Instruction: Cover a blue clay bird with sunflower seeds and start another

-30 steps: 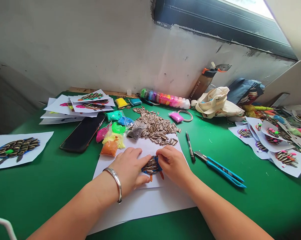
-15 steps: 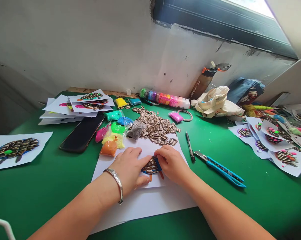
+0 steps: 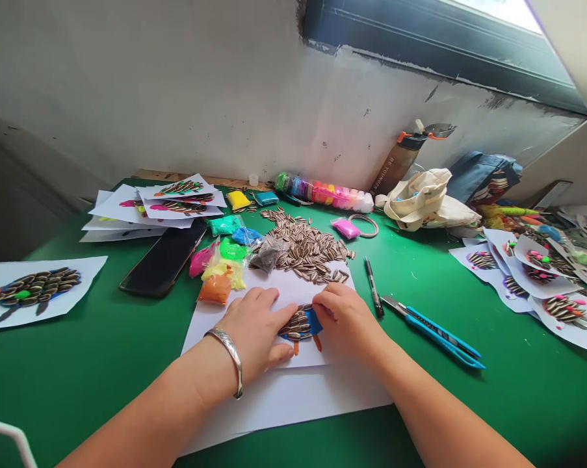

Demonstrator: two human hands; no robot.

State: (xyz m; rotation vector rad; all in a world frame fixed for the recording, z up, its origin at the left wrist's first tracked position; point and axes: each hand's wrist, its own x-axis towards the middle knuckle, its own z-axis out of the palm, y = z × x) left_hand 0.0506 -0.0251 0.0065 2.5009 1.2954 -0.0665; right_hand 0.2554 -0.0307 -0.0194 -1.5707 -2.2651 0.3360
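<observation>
A picture made of striped sunflower seeds (image 3: 298, 325) pressed onto blue clay (image 3: 315, 320) lies on white paper (image 3: 317, 396) before me, with two orange clay legs at its lower edge. My left hand (image 3: 254, 331), a silver bangle at its wrist, rests flat with fingers spread. Its thumb and forefinger bracket the left side of the picture. My right hand (image 3: 349, 318) is closed in a pinch at the blue clay's right edge; whatever its fingertips hold is hidden. Just beyond the hands is a loose heap of sunflower seeds (image 3: 307, 244), partly on the paper.
Small bags of coloured clay, one orange (image 3: 215, 289), sit left of the heap. A phone (image 3: 164, 257) and stacked seed pictures (image 3: 120, 205) lie farther left. On the right are a pen (image 3: 374, 286), a blue utility knife (image 3: 437, 333), a cloth bag (image 3: 422, 198) and more pictures (image 3: 563, 312).
My right hand has shifted slightly right, uncovering more of the blue clay. My left hand stays in place on the paper. The whole view has moved a little.
</observation>
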